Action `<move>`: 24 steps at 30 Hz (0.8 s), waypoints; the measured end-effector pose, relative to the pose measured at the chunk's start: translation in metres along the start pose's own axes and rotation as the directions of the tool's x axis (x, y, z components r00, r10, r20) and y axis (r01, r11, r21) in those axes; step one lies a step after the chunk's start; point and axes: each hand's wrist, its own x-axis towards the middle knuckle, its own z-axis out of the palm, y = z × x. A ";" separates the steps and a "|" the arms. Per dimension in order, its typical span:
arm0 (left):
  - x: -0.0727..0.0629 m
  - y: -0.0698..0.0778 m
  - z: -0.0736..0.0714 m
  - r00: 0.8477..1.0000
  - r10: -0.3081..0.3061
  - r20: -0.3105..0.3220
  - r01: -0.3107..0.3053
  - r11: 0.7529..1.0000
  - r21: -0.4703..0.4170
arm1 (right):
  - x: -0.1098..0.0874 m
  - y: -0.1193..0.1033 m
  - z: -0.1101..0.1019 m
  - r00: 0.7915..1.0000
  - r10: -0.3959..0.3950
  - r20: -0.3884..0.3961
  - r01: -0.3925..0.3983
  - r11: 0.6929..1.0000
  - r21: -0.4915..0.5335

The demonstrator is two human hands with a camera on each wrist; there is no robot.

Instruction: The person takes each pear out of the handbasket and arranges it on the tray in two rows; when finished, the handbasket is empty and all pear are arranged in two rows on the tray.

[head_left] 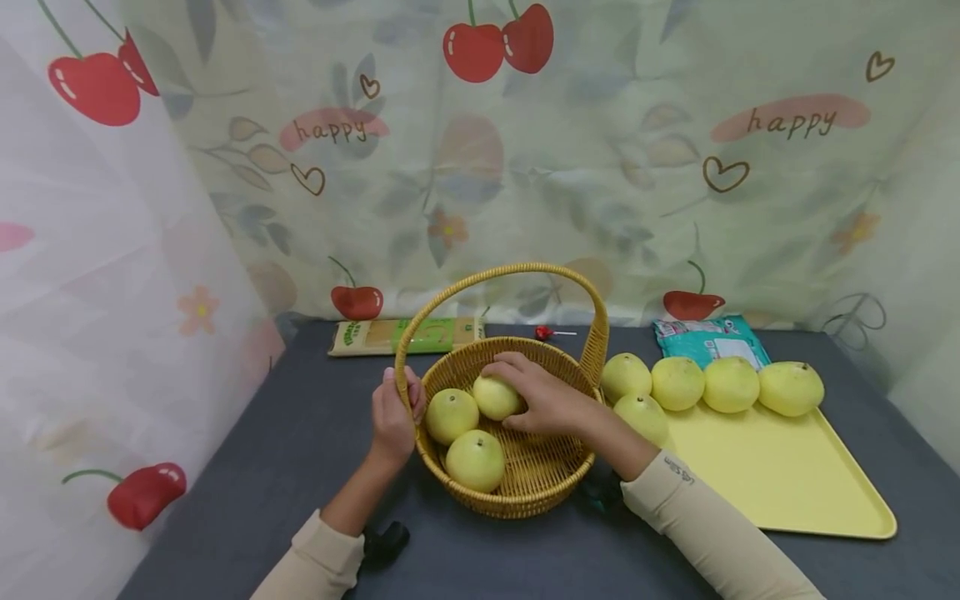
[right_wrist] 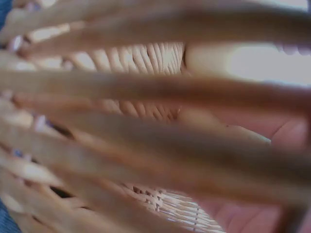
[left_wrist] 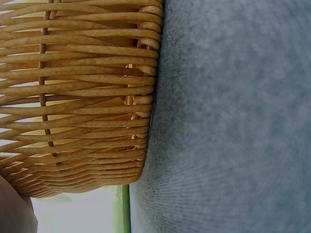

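Note:
A yellow woven basket (head_left: 517, 505) with a tall arched handle (head_left: 525, 268) stands on the dark table. My left hand (head_left: 393, 417) grips the left foot of the handle at the rim. Inside, my right hand (head_left: 547, 400) holds a round pale green melon (head_left: 495, 397), its fingers over the top and thumb on the near side. Two more melons, one left (head_left: 452, 416) and one nearer (head_left: 476, 461), lie beside it. The left wrist view shows the basket's woven wall (left_wrist: 82, 97); in the right wrist view blurred wicker strands (right_wrist: 146, 92) partly cover the hand.
Right of the basket, several pale green melons (head_left: 731, 384) line the back and left of a yellow tray (head_left: 780, 475). Behind lie a teal packet (head_left: 708, 340), a red lollipop (head_left: 543, 332) and a flat green-and-tan package (head_left: 408, 335). A patterned curtain (head_left: 525, 192) hangs at the back.

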 end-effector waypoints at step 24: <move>0.000 -0.003 -0.001 1.000 0.001 0.011 -0.001 1.000 0.019 | -0.004 -0.001 0.000 0.991 0.041 0.128 -0.057 0.991 0.121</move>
